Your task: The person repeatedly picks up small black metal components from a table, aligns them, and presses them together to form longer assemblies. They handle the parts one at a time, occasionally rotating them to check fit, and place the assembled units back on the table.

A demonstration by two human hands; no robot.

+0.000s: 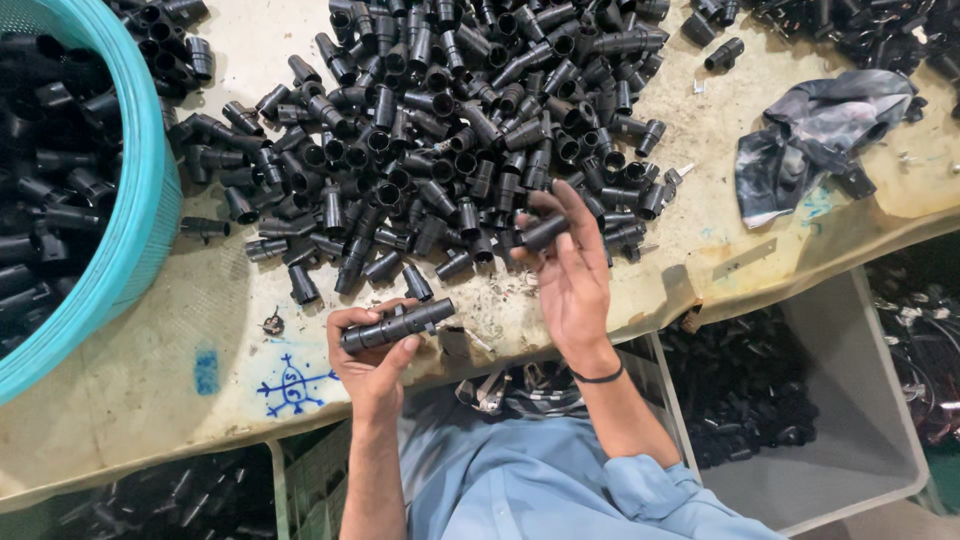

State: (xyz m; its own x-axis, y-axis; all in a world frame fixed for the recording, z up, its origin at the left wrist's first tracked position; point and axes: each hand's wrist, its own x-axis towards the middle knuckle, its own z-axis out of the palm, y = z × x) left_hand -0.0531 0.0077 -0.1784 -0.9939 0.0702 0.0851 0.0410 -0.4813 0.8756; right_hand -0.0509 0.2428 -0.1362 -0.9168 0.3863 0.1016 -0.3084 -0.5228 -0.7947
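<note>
While the left hand clamps an assembled black connector level at lower centre, the right hand pinches a black sleeve fingertip-high, lifted off the pile above.

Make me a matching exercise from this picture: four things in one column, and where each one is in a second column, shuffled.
Things:
1. teal basket
2. crumpled dark cloth
3. long black fitting
4. short black fitting

Places:
A. in the right hand
B. far left of the table
C. in the left hand
D. right side of the table

Pairs: 1-B, 2-D, 3-C, 4-A
</note>
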